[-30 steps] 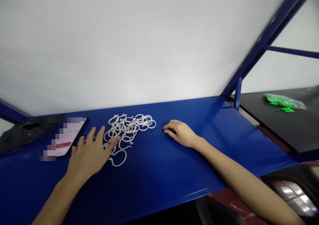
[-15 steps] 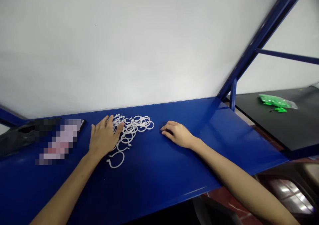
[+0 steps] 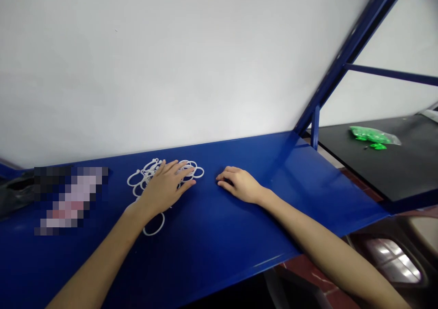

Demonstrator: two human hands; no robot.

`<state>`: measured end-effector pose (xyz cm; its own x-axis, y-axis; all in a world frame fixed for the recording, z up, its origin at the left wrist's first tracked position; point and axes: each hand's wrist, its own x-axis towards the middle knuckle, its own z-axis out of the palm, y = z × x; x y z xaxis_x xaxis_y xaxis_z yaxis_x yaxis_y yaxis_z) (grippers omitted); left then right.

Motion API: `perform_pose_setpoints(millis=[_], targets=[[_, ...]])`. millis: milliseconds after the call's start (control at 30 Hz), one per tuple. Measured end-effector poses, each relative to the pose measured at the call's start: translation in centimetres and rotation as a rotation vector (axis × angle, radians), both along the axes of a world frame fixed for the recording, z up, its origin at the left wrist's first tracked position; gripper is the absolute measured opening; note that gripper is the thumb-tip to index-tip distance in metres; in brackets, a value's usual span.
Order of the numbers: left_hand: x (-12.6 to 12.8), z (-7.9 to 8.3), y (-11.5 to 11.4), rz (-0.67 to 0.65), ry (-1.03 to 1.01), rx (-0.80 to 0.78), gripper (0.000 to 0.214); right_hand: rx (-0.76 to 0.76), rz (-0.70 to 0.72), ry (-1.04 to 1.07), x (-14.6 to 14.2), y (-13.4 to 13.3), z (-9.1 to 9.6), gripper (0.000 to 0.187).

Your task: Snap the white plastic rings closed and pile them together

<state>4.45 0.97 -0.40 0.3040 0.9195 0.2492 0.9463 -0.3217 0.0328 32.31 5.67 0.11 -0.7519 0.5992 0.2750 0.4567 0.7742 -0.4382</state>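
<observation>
A heap of white plastic rings [image 3: 141,178] lies on the blue metal shelf [image 3: 222,236], close to the white wall. My left hand [image 3: 166,188] lies flat over the middle of the heap, fingers stretched out and pointing right, and it hides many rings. One ring [image 3: 154,227] sits apart near my left wrist. My right hand [image 3: 239,184] rests on the shelf just right of the heap, fingers curled loosely down onto the surface, with nothing seen in it.
A blurred flat object [image 3: 70,197] lies at the left of the shelf, beside something dark [image 3: 15,192]. A blue frame post [image 3: 342,55] rises at the right. Beyond it a black surface [image 3: 383,167] carries a bag of green parts [image 3: 371,135].
My left hand has slid from the left edge of the ring heap to the right, over its middle. The right hand has stayed put. The view has shifted slightly.
</observation>
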Motion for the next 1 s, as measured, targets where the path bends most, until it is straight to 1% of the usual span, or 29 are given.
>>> perform_pose_setpoints(millis=[100, 233, 333, 400, 467, 533, 600, 667, 767, 833, 900, 1000], targets=[[-2.1, 0.2, -1.5, 0.010, 0.026, 0.064, 0.059, 0.003, 0.002, -0.004, 0.0, 0.0, 0.0, 0.021], [-4.2, 0.3, -4.9, -0.037, 0.045, 0.076, 0.067, -0.003, -0.009, -0.015, 0.0, -0.1, 0.2, 0.020], [-5.0, -0.3, -6.8, -0.058, 0.077, 0.064, 0.078, -0.005, -0.010, -0.024, 0.0, -0.2, 0.3, 0.021], [-5.3, -1.0, -7.1, -0.038, 0.094, 0.071, 0.080, -0.005, -0.012, -0.026, 0.0, -0.1, 0.2, 0.021], [-5.4, -1.6, -6.8, 0.001, 0.087, 0.087, 0.078, -0.008, -0.016, -0.025, 0.0, -0.1, 0.2, 0.021], [-5.3, -1.8, -6.1, 0.038, 0.062, 0.115, 0.076, -0.015, -0.016, -0.021, 0.0, -0.1, 0.2, 0.021], [-4.9, -1.5, -5.3, 0.061, 0.028, 0.160, 0.075, -0.021, -0.017, -0.017, 0.0, -0.1, 0.2, 0.020], [-4.3, -0.7, -4.7, 0.077, -0.015, 0.205, 0.070, -0.024, -0.019, -0.014, 0.0, -0.1, 0.2, 0.020], [-2.7, 0.7, -3.6, 0.099, -0.077, 0.241, 0.055, -0.027, -0.016, -0.005, 0.0, 0.0, 0.1, 0.020], [-1.4, 1.4, -2.8, 0.089, -0.095, 0.225, 0.046, -0.029, -0.011, -0.002, 0.0, 0.0, 0.1, 0.020], [0.1, 1.6, -1.9, 0.065, -0.086, 0.199, 0.042, -0.030, -0.008, -0.002, 0.0, 0.0, 0.1, 0.020], [2.0, 1.0, -0.8, 0.065, -0.039, 0.199, 0.038, -0.027, -0.007, -0.001, 0.0, 0.0, 0.1, 0.019]])
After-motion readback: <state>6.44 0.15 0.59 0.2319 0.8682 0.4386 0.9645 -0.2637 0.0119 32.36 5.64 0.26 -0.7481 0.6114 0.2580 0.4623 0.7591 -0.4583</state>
